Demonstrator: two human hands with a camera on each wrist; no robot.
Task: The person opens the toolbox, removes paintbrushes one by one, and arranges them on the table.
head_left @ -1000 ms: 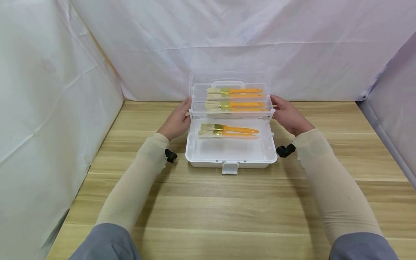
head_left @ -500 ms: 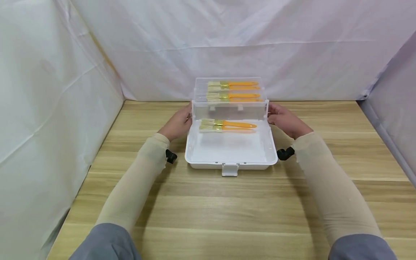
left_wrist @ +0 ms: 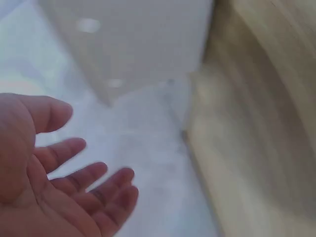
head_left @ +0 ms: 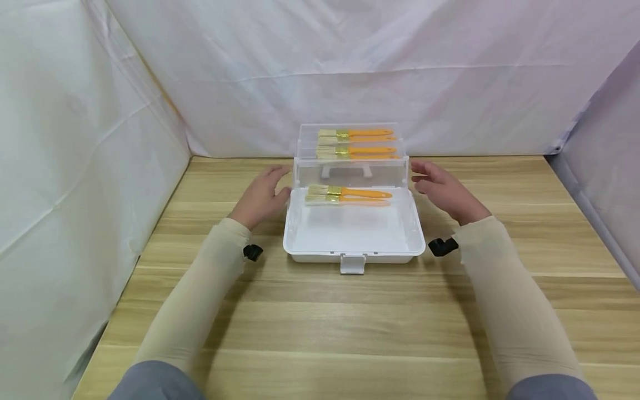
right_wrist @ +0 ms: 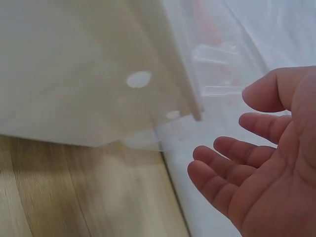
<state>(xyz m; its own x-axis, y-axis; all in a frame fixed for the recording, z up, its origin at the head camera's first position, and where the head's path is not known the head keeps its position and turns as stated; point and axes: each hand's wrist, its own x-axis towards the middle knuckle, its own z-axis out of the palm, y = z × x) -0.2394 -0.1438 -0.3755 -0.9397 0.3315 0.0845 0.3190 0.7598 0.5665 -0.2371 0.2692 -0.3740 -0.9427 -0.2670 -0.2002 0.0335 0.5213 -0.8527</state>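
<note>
A white plastic storage box (head_left: 350,236) stands with its lid folded back on the table. In its base lie two paintbrushes (head_left: 367,193) with orange handles and pale bristles. Several similar paintbrushes (head_left: 372,150) lie in the translucent upper trays (head_left: 350,172) behind the base. My left hand (head_left: 260,197) is beside the box's left side, fingers loosely spread; the left wrist view shows nothing in its palm (left_wrist: 54,177). On the right, my right hand (head_left: 445,191) hovers just off the box, and the right wrist view shows its fingers (right_wrist: 237,158) relaxed and apart from the box wall (right_wrist: 74,74).
The box's latch (head_left: 352,264) hangs at the front. White cloth (head_left: 350,55) rises behind the wooden table (head_left: 350,333), with another cloth (head_left: 75,166) at the left and a greyish panel (head_left: 605,150) at the right.
The clear lid and upper trays have swung back and settled behind the base. Both hands have let go of the box's sides and moved outward, the left one further.
</note>
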